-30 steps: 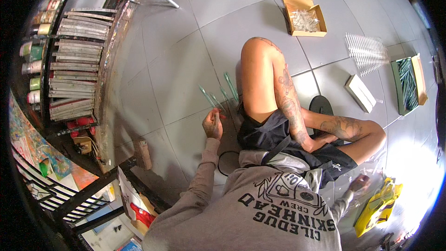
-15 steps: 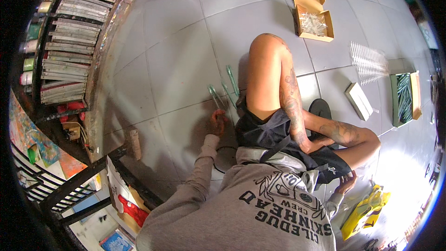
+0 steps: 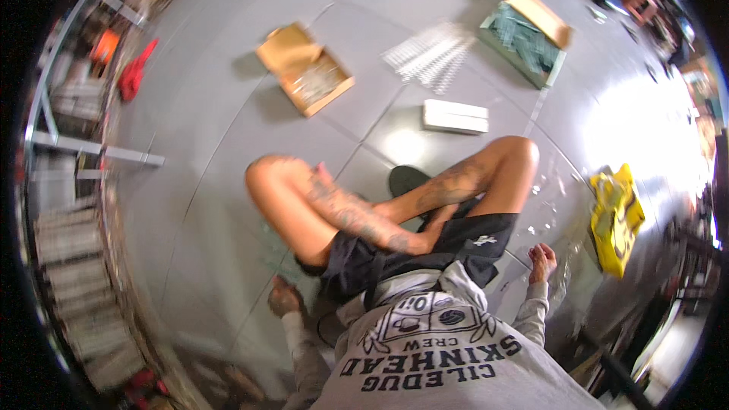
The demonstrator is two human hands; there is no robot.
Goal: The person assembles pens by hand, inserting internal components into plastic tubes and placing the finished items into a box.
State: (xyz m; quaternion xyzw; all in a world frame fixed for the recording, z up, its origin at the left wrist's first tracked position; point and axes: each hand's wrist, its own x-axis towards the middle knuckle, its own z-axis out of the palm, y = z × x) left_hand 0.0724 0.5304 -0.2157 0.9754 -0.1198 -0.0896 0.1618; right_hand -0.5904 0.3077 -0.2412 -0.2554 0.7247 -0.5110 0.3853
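My left hand [image 3: 285, 296] is low over the floor outside my left thigh; its fingers are smeared by motion, and I cannot make out anything in it. Just beyond it, faint green clear strips [image 3: 275, 239] lie by my left knee, blurred and partly behind the leg. On the other side, my right hand [image 3: 541, 262] is past my right thigh, fingers slightly apart and nothing visible in them. Small clear plastic scraps [image 3: 541, 222] are scattered on the tiles ahead of it, and crumpled clear film [image 3: 563, 269] lies beside it.
An open cardboard box [image 3: 315, 87] holds clear pieces; a green box [image 3: 524, 42] holds dark green ones. Between them lie clear toothed strips [image 3: 431, 55] and a white block-shaped box [image 3: 456, 117]. A yellow plastic bag [image 3: 615, 220] is at right, a rack of frames [image 3: 80, 281] at left.
The view has swung right, so everything sits further left. My right hand has moved off my right leg and out over the floor. My left hand has drawn back from the green strips.
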